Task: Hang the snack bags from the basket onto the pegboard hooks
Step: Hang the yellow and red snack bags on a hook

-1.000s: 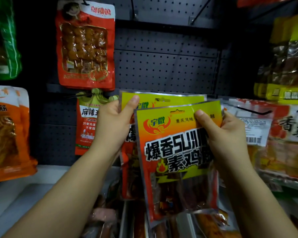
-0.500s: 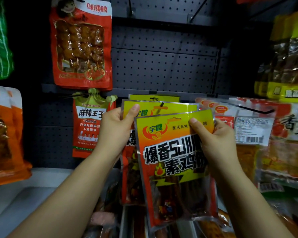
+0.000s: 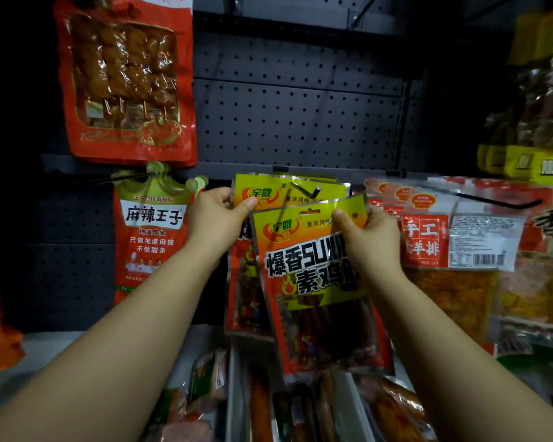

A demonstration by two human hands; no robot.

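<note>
I hold two yellow-and-orange snack bags in front of a grey pegboard. My right hand pinches the top right corner of the front bag, whose hang slot sits just below a black hook tip. My left hand pinches the top left corner of the rear bag, which the hook passes through. More identical yellow bags hang behind it.
A red skewer-snack bag hangs upper left, a crowned red bag below it. Red bags on another black hook hang to the right, yellow packs above them. Packaged snacks lie in trays below.
Both hands moved the two bags down and toward the pegboard. The rear bag's hole is now on the hook, and the front bag has dropped lower.
</note>
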